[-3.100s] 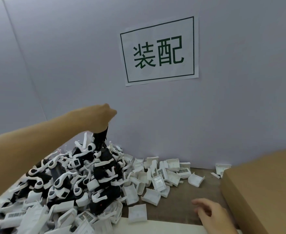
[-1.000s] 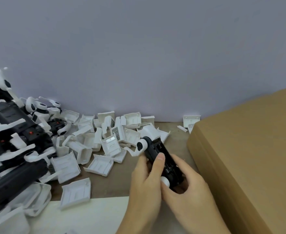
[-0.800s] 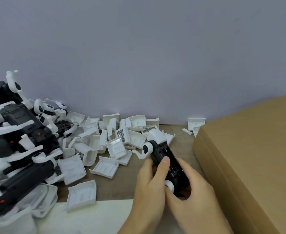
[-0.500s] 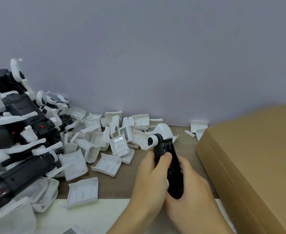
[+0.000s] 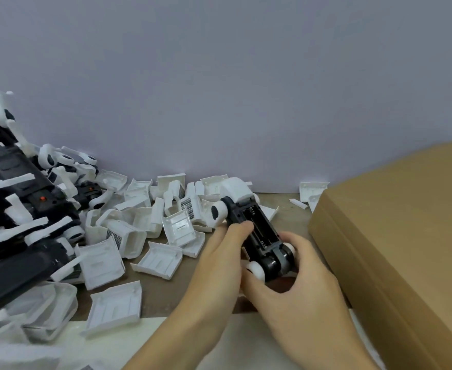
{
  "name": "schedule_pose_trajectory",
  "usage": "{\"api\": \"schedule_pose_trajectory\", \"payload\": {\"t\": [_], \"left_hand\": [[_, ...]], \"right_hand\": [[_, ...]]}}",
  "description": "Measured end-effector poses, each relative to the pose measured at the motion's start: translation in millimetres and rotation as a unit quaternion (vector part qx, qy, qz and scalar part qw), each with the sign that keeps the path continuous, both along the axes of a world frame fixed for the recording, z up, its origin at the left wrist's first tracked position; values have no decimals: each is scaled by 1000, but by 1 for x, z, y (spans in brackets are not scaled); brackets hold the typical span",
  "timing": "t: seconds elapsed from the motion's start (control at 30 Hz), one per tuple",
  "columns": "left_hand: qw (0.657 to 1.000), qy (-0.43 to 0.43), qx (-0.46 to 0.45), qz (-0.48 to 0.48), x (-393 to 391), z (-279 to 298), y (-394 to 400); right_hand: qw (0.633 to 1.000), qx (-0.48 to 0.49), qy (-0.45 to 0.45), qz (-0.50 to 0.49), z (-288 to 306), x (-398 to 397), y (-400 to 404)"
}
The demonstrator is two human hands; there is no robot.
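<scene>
**A:** From the head view, where is the piece?

**B:** The black plastic toy body with white round knobs (image 5: pixel 258 232) sits low over the brown table (image 5: pixel 286 216). Its open battery bay faces up. It lies between the loose white plastic covers (image 5: pixel 157 260) and the brown cardboard box (image 5: pixel 393 236).

**A:** And the hands?

**B:** All 2 are clamped on it. The left hand (image 5: pixel 219 263) curls round its side, thumb on the bay's edge. The right hand (image 5: pixel 297 287) cups the near end.

**A:** How will it handle?

**B:** Probably light, stiff and smooth. Hold the solid sides, because the knobs may swivel.
</scene>
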State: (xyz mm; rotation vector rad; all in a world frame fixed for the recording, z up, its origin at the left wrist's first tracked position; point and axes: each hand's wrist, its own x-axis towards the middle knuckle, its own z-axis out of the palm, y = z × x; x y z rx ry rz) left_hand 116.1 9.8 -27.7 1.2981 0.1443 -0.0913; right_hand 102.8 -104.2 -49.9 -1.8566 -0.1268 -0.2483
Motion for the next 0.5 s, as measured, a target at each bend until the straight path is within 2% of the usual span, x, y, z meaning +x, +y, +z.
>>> {"api": "schedule_pose_trajectory", "payload": {"t": [0.17, 0.5], "left_hand": [[999, 14, -43, 30, 3, -9, -3], [993, -117, 1, 18, -7, -4, -3]], "right_hand": [[999, 23, 28, 23, 0, 0, 0], [999, -7, 24, 28, 3, -3, 0]]}}
